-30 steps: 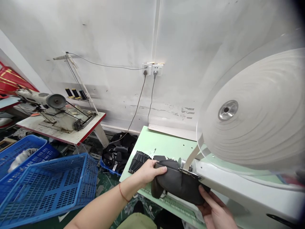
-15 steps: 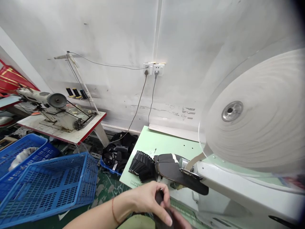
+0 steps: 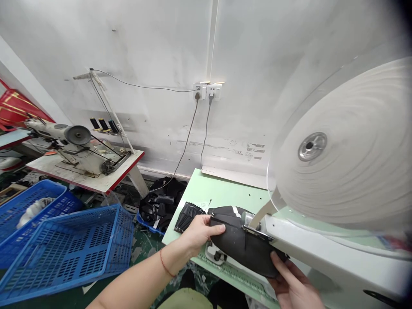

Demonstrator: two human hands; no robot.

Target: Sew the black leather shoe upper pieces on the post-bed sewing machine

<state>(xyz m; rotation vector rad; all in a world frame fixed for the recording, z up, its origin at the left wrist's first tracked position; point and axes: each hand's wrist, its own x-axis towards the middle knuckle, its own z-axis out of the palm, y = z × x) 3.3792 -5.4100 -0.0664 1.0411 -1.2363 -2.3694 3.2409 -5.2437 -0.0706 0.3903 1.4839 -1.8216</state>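
Note:
A long dark, leather-like panel (image 3: 244,249) lies slanted under the metal head of the white taping machine (image 3: 289,234). My left hand (image 3: 201,231) pinches its left end, with the thumb on top. At the lower right end, my right hand (image 3: 291,281) holds the panel's edge between thumb and fingers. Pale tape (image 3: 262,213) runs down from a big white roll (image 3: 350,150) into the head. Behind my left hand, a fanned stack of black pieces (image 3: 186,216) rests on the light green table (image 3: 206,189). Another dark piece with a white strip (image 3: 236,211) sits just behind the panel.
Blue plastic crates (image 3: 74,249) stand on the floor at the left. A sewing machine (image 3: 77,146) is on a red-edged table beyond them. Black scraps (image 3: 164,197) fill a blue bin beside the green table. Cords hang from the wall sockets (image 3: 207,91).
My hands, together near my body before, have moved apart and forward to the machine head. They now grip the two ends of the dark panel there.

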